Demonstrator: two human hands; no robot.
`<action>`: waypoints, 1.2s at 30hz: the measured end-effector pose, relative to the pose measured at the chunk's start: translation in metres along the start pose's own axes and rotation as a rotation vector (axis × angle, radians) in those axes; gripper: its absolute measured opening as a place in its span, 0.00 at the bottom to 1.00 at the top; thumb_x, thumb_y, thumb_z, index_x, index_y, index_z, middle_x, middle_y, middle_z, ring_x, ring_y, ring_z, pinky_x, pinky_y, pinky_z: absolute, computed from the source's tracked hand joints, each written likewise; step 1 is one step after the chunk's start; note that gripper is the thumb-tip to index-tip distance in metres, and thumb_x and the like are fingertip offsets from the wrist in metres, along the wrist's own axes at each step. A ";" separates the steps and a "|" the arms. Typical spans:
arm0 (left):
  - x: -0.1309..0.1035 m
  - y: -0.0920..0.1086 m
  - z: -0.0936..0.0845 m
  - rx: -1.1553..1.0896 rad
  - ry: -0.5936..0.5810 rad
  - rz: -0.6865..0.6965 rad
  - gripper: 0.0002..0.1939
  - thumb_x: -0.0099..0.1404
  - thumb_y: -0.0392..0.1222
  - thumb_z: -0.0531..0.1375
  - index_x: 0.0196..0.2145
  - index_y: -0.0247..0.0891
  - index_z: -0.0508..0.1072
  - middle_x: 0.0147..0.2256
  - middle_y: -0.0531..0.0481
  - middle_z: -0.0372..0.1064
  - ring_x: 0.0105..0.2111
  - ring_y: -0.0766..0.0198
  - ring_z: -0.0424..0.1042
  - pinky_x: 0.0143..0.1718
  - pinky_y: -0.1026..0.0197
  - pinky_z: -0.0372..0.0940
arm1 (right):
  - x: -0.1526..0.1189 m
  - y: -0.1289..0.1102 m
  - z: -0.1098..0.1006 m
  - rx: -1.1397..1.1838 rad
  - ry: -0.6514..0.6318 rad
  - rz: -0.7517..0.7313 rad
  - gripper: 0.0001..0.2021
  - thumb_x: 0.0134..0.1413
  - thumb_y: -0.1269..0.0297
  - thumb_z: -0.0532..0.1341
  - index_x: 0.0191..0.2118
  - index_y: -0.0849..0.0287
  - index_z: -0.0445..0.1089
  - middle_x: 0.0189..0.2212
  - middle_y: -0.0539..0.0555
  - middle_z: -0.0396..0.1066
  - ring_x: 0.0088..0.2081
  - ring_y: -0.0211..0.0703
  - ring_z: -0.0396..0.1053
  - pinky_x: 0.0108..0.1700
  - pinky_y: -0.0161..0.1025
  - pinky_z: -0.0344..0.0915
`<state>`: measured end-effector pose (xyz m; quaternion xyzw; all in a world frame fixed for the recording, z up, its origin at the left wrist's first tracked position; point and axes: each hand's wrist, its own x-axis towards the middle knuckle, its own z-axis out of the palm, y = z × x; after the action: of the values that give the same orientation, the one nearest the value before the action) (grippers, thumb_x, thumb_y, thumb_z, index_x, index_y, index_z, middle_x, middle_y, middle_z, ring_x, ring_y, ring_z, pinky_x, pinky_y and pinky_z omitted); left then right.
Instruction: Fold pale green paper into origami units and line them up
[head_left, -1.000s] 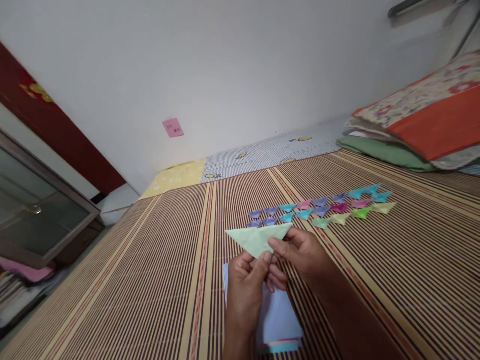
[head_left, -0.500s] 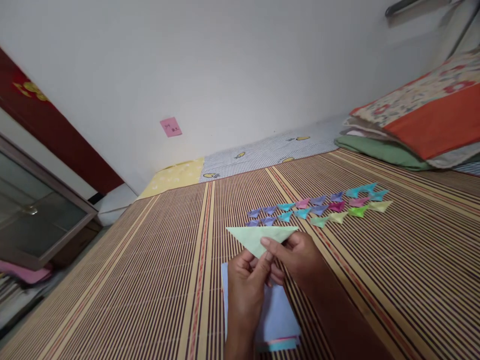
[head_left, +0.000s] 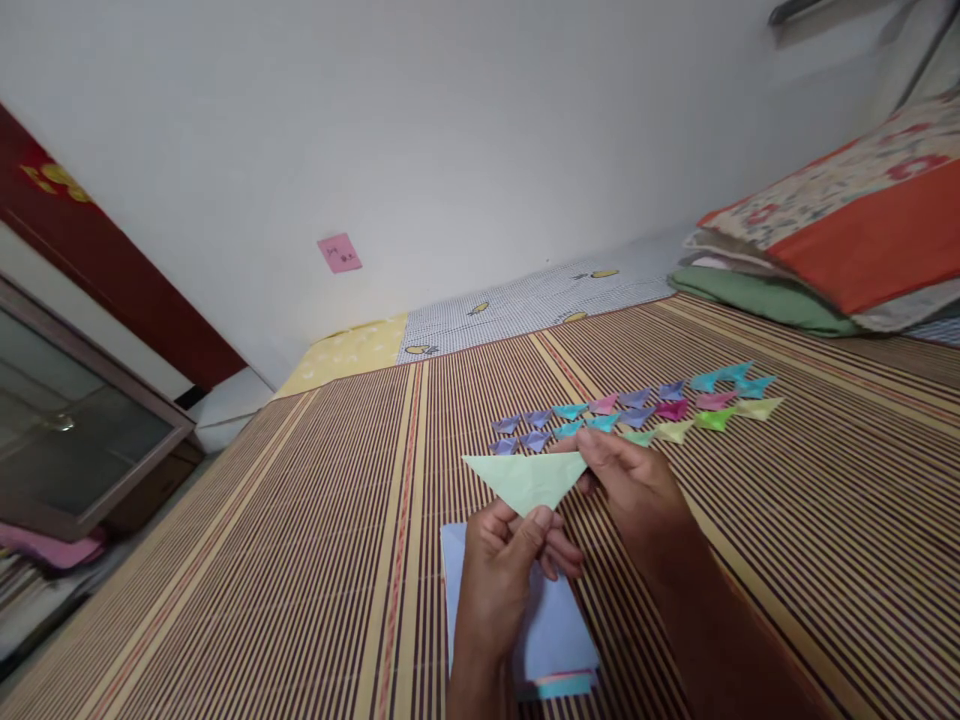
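The pale green, folded paper triangle should be very light, thin and easy to crease; a gentle hold at the corners seems best. Its long straight edge is on top, with 1 point downward. It is in the air above the brown-and-beige striped mat. The bare left hand pinches this lower point; the bare right hand pinches the right corner.

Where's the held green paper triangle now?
The green paper triangle is right of and below centre in the head view, its lower point in the left hand, right corner by the right hand.
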<state>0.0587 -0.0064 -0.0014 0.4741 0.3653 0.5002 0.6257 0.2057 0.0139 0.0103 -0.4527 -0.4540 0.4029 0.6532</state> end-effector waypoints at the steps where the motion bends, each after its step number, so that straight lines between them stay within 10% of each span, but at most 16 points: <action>1: 0.000 0.000 -0.001 -0.005 0.005 -0.002 0.16 0.64 0.50 0.67 0.30 0.32 0.76 0.21 0.45 0.78 0.18 0.65 0.74 0.21 0.68 0.60 | 0.002 0.001 -0.003 0.010 0.035 -0.014 0.19 0.60 0.46 0.63 0.31 0.59 0.75 0.19 0.47 0.63 0.23 0.38 0.61 0.26 0.34 0.58; 8: 0.001 0.005 -0.003 0.046 0.036 0.006 0.16 0.63 0.50 0.68 0.28 0.32 0.75 0.19 0.46 0.77 0.16 0.67 0.72 0.21 0.68 0.60 | 0.001 0.012 0.006 0.171 -0.217 0.139 0.18 0.49 0.47 0.71 0.28 0.58 0.72 0.18 0.46 0.64 0.21 0.36 0.59 0.25 0.35 0.58; 28: 0.001 0.005 -0.004 0.022 0.044 0.017 0.16 0.64 0.50 0.67 0.30 0.31 0.76 0.24 0.43 0.80 0.20 0.65 0.75 0.23 0.67 0.64 | -0.002 0.012 0.014 0.085 -0.120 0.094 0.15 0.52 0.53 0.69 0.30 0.60 0.73 0.22 0.48 0.70 0.24 0.38 0.65 0.28 0.35 0.63; 36: 0.002 0.005 -0.005 0.041 0.128 0.058 0.15 0.62 0.49 0.68 0.29 0.33 0.76 0.23 0.46 0.79 0.20 0.66 0.75 0.23 0.68 0.64 | -0.007 0.015 0.021 0.212 -0.363 0.163 0.16 0.51 0.52 0.70 0.27 0.59 0.69 0.14 0.44 0.64 0.16 0.36 0.63 0.21 0.36 0.65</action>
<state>0.0526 -0.0034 0.0022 0.4645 0.4009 0.5396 0.5764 0.1822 0.0157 -0.0017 -0.3368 -0.4810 0.5747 0.5700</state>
